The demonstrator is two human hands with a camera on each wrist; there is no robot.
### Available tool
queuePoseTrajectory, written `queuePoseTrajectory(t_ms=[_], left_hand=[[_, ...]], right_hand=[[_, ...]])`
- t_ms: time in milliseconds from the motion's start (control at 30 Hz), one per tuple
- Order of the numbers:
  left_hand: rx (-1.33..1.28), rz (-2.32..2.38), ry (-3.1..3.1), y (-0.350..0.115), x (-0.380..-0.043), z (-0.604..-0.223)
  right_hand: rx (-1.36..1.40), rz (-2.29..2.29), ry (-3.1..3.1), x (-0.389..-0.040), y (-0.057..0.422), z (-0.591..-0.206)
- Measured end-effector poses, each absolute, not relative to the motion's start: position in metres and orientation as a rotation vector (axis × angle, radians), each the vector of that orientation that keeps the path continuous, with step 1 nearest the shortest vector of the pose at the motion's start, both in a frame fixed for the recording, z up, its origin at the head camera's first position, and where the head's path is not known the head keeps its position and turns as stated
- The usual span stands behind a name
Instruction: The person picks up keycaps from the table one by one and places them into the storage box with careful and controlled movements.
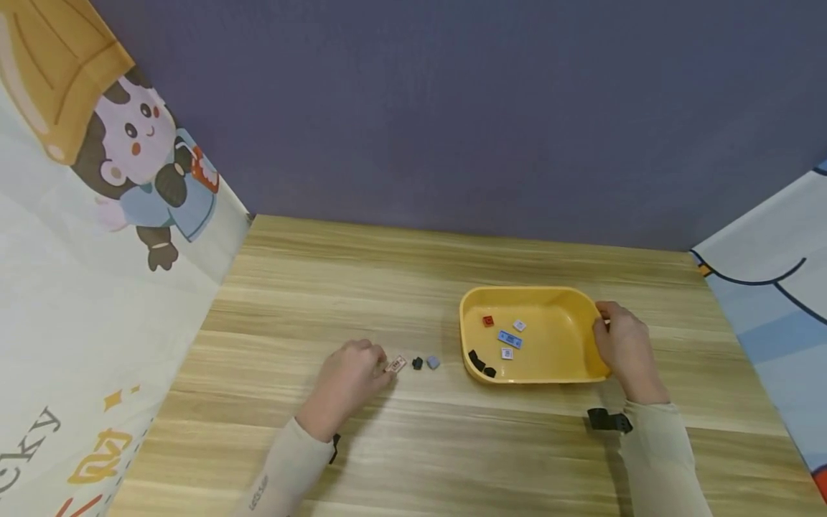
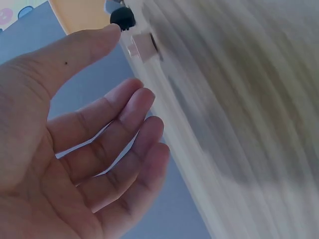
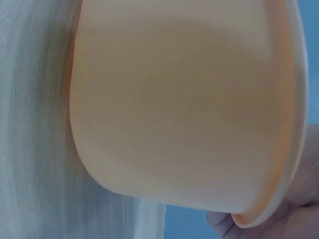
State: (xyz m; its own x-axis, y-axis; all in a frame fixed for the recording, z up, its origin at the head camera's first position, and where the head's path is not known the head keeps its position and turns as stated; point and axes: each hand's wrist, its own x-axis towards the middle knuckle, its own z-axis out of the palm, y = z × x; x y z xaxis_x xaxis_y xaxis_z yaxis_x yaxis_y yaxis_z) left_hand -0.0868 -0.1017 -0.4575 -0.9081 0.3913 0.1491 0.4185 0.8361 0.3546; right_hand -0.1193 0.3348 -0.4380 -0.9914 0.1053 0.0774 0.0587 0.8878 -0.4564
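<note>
On the wooden tabletop, my left hand [image 1: 349,377] is beside a small pale pink printed brick [image 1: 396,365]. In the left wrist view its thumb and fingers [image 2: 134,107] are apart, with the pink brick [image 2: 143,47] just beyond them and a black piece [image 2: 122,18] near the thumb tip. Right of the pink brick lie that black piece [image 1: 417,363] and a light blue piece [image 1: 433,362]. My right hand [image 1: 625,348] grips the right end of a yellow plastic bin [image 1: 562,289] by its rim. The right wrist view shows the bin's outer wall [image 3: 174,109], hiding part of that hand.
Inside the bin are a red brick [image 1: 487,321], a long blue brick [image 1: 510,339], a white tile [image 1: 507,354], another white piece [image 1: 520,325] and black pieces [image 1: 477,361]. A dark blue panel [image 1: 452,122] stands behind the table, with printed sheets at both sides.
</note>
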Motion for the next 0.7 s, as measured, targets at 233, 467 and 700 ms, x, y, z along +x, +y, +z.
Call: queuePoseTrajectory(t_ms=[233, 467, 700], left_hand=[[-0.618, -0.502, -2.961, -0.0958, -0.0831, -0.4629], [-0.616, -0.513, -2.966, -0.0952, -0.0835, -0.4642], [-0.589, -0.526, -2.984, -0.0953, -0.0824, -0.4649]], right_hand=[[-0.144, 0.703, -2.963, -0.1205, 0.3343, -0.4380], [-0.135, 0.704, -2.954, -0.1201, 0.3342, -0.4375], [-0.138, 0.703, -2.960, -0.1185, 0.3343, -0.4374]])
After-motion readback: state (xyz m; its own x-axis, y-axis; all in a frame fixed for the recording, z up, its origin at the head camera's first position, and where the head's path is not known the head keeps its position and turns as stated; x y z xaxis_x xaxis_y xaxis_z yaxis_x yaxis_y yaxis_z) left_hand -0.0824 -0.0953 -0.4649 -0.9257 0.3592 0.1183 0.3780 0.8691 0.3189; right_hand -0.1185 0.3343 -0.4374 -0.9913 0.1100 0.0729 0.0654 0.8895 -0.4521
